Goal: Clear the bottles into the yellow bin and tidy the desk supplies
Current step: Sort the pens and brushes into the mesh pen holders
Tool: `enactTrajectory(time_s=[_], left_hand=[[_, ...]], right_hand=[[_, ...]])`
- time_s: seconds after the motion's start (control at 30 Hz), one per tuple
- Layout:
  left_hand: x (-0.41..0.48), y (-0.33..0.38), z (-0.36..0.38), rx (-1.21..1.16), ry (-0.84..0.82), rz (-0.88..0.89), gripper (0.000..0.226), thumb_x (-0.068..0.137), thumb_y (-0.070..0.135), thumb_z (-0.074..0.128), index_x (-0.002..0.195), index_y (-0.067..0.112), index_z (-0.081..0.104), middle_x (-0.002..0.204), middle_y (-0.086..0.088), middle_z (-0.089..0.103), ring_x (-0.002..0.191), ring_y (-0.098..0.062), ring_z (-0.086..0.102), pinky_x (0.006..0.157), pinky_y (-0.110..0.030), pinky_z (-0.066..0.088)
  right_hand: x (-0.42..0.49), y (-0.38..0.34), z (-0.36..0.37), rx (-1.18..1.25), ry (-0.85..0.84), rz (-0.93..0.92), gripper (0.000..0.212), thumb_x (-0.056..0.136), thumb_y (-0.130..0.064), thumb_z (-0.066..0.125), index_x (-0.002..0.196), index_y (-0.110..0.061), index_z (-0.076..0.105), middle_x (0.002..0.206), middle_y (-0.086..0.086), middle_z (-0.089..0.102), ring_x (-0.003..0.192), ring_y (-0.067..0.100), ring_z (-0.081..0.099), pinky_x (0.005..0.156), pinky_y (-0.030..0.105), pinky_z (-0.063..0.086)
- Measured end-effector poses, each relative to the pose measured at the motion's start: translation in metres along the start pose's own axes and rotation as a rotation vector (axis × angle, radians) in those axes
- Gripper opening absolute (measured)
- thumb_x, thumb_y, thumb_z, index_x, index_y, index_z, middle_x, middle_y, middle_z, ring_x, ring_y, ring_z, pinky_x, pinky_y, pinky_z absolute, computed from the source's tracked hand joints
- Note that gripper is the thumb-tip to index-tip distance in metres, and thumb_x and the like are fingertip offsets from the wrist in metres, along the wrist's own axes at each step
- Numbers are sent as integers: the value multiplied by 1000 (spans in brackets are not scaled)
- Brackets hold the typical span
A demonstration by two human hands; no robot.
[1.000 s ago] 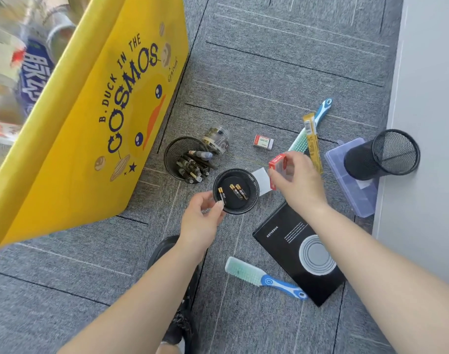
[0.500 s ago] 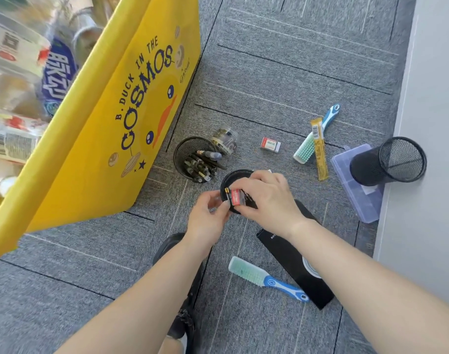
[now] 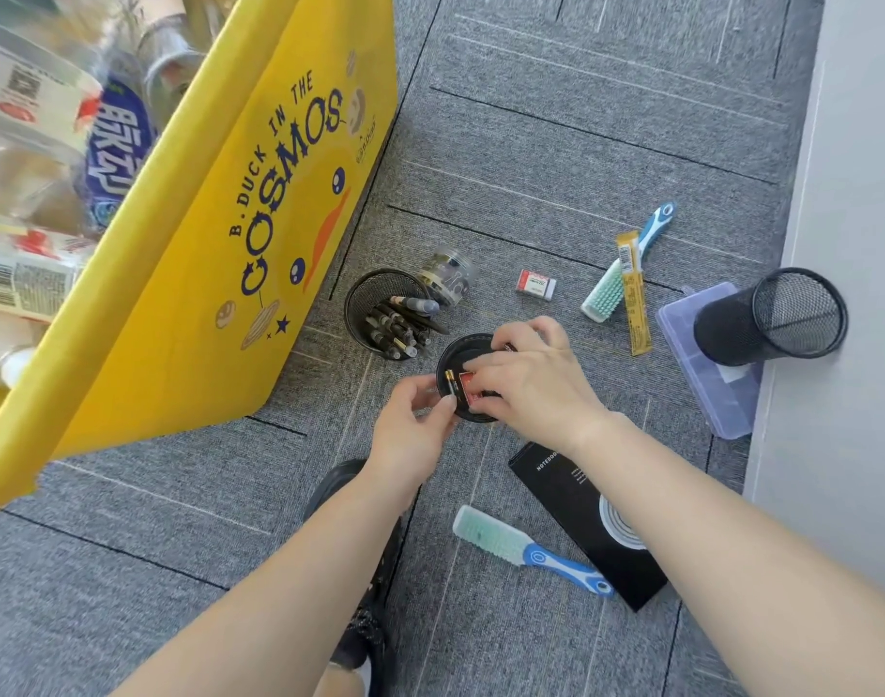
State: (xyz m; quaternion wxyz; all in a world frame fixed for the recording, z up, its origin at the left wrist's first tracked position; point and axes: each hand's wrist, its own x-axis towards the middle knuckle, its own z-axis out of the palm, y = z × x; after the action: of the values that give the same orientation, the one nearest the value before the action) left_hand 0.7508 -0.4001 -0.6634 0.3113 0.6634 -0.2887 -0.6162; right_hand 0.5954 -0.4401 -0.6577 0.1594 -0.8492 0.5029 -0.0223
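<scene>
A small round black dish (image 3: 455,352) lies on the grey carpet with a battery (image 3: 451,382) in it. My left hand (image 3: 411,429) pinches the dish's near-left rim. My right hand (image 3: 528,377) lies over the dish and holds a small red packet (image 3: 468,383) down inside it; the rest of the dish's contents are hidden under this hand. The yellow bin (image 3: 239,233) stands at the left, with several plastic bottles (image 3: 53,158) inside it.
A mesh cup of pens (image 3: 387,314) and a small jar (image 3: 448,274) stand by the bin. An eraser (image 3: 536,284), two brushes (image 3: 626,264) (image 3: 526,548), a yellow sachet (image 3: 634,294), a black notebook (image 3: 596,525), a clear box (image 3: 707,364) and an empty mesh cup (image 3: 772,316) lie around. A wall (image 3: 853,244) runs along the right.
My right hand has brought the red packet from beside the dish down into it. My left hand keeps its hold on the rim. The view has shifted slightly.
</scene>
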Motion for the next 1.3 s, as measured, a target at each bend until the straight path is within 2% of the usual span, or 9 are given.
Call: enactTrajectory(time_s=[0.17, 0.33, 0.5, 0.73, 0.93, 1.07, 1.13, 1.2, 1.3], left_hand=[[-1, 0, 0, -6, -3, -4, 22, 93, 11, 57, 102, 30, 50, 102, 1, 55, 98, -24, 63, 72, -17, 51], [-1, 3, -2, 10, 6, 10, 21, 93, 12, 56, 111, 23, 51, 102, 3, 55, 96, -22, 63, 67, -12, 52], [6, 5, 5, 43, 37, -13, 25, 94, 16, 56, 117, 24, 51, 105, 9, 54, 97, -17, 64, 60, -7, 49], [11, 4, 4, 63, 12, -23, 33, 93, 16, 57, 126, 18, 52, 106, 3, 56, 86, -9, 65, 78, -19, 52], [11, 4, 3, 39, 1, -32, 33, 93, 14, 57, 125, 17, 53, 104, 1, 55, 86, -10, 65, 76, -17, 53], [11, 4, 4, 31, 4, -36, 31, 93, 14, 56, 123, 20, 52, 104, 1, 56, 85, -11, 65, 77, -19, 53], [9, 5, 5, 29, 14, -34, 28, 93, 13, 56, 119, 22, 50, 105, -1, 56, 83, -9, 64, 76, -18, 53], [7, 5, 6, 25, 31, -30, 28, 93, 13, 57, 118, 23, 50, 104, -2, 56, 84, -10, 64, 77, -20, 53], [6, 5, 7, 15, 41, -30, 29, 93, 14, 57, 121, 21, 52, 106, -4, 56, 87, -16, 65, 78, -24, 53]], right_hand=[[-1, 3, 2, -19, 36, -6, 37, 54, -37, 86, 82, -23, 66, 74, -9, 66, 97, 21, 59, 92, 39, 21], [3, 10, 7, 43, 164, -21, 28, 68, -45, 74, 84, -24, 67, 78, -11, 67, 94, 20, 57, 89, 36, 25], [17, 36, -2, 395, 417, 514, 21, 94, -31, 53, 102, -19, 67, 101, -3, 67, 100, 21, 52, 90, 37, 38], [49, 84, 19, 204, -256, 571, 58, 98, -24, 47, 148, -37, 23, 159, -5, 15, 147, 23, 8, 116, 47, 16], [48, 82, 30, 28, -97, 563, 23, 91, -8, 50, 113, -16, 52, 113, 12, 49, 107, 34, 47, 80, 37, 37], [33, 67, 13, 512, 291, 806, 15, 91, -19, 56, 106, -17, 54, 109, 6, 50, 94, 21, 53, 81, 35, 45], [23, 53, -6, 833, 437, 748, 16, 87, -20, 63, 100, -21, 54, 102, -1, 56, 85, 10, 55, 81, 28, 48], [11, 35, -23, 951, 362, 581, 15, 85, -21, 67, 96, -24, 58, 96, -8, 61, 86, 9, 58, 82, 25, 48], [0, 25, -20, 663, 120, 362, 23, 82, -31, 64, 105, -30, 66, 103, -14, 62, 103, 13, 55, 93, 28, 42]])
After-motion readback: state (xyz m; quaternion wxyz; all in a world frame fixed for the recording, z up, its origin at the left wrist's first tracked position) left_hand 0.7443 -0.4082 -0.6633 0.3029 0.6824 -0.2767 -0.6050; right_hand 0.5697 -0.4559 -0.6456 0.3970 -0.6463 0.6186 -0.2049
